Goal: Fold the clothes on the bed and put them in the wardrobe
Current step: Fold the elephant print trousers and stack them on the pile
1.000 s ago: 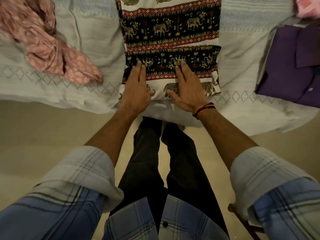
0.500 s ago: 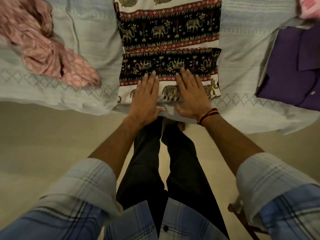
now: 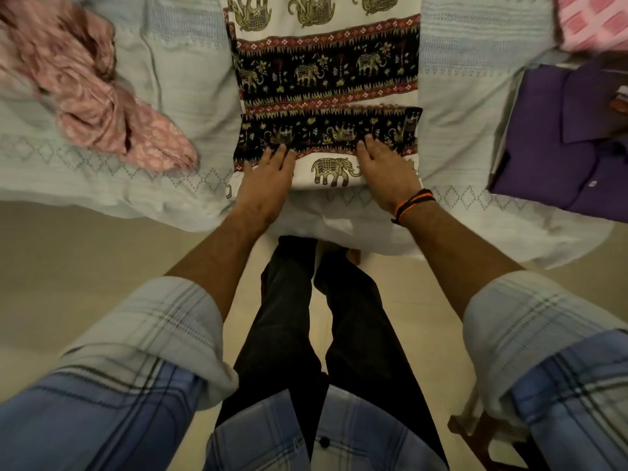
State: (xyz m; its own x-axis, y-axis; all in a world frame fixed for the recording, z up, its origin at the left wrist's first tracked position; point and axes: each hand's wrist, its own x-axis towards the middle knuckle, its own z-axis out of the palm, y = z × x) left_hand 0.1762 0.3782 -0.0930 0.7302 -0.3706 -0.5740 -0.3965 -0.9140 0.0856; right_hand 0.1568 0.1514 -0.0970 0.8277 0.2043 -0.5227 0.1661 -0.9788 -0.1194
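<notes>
Cloth being folded: an elephant cloth (image 3: 326,66) was laid flat in the middle of the bed (image 3: 142,171), running from the near edge toward the far side
Fold: the near end of the cloth was turned up once, so a dark band with flowers was lying over the white part by the near edge
Left hand: the left hand (image 3: 263,183) was laid flat on the fold, fingers straight and close together, nothing held
Right hand: the right hand (image 3: 385,175) was laid flat on the fold too, fingers straight, nothing held; a dark and orange wristband (image 3: 413,203) was worn on that wrist
Left side of the bed: a pink cloth (image 3: 91,93) was left in a crumpled heap, not folded yet
Right side of the bed: a purple shirt (image 3: 571,130) was seen by the right edge, looking flat and maybe folded, and a pink checked cloth (image 3: 591,22) was seen at the far right corner
Wardrobe: it was not seen
Done so far: only the first fold of the elephant cloth was made, it seemed
Left to do: more folds were needed on this cloth, the pink heap was still to be folded, and nothing was yet seen put away
</notes>
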